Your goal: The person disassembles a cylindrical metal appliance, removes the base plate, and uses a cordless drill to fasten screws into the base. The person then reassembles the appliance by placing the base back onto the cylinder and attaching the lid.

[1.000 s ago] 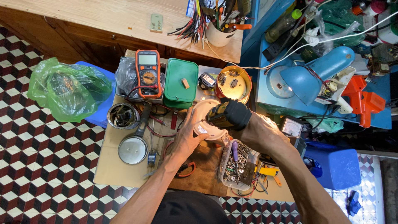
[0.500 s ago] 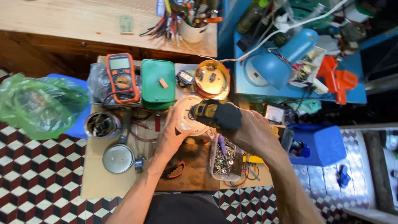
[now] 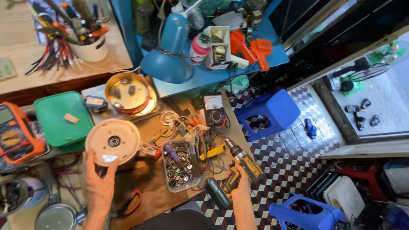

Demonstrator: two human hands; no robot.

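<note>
My left hand [image 3: 99, 182] grips the lower edge of a round cream-coloured disc [image 3: 112, 141] with a dark bearing at its centre, holding it over the cluttered work board [image 3: 147, 183]. My right hand [image 3: 240, 182] holds a yellow and black cordless drill [image 3: 236, 168] by its handle at the board's right edge, its bit pointing up and left, off the disc. Between the hands sits a clear plastic tray of screws [image 3: 179, 164] with a purple-handled tool lying in it.
A green box [image 3: 61, 121], an orange multimeter [image 3: 15, 138] and a brass bowl [image 3: 128, 91] lie behind the disc. A blue desk lamp [image 3: 168, 51], an analogue meter [image 3: 215, 110] and tangled wires crowd the back. Blue stools [image 3: 272, 111] stand on the checkered floor at right.
The view has swung right. My right hand has pulled the drill off the disc and lowered it to the right; my left hand still holds the disc.
</note>
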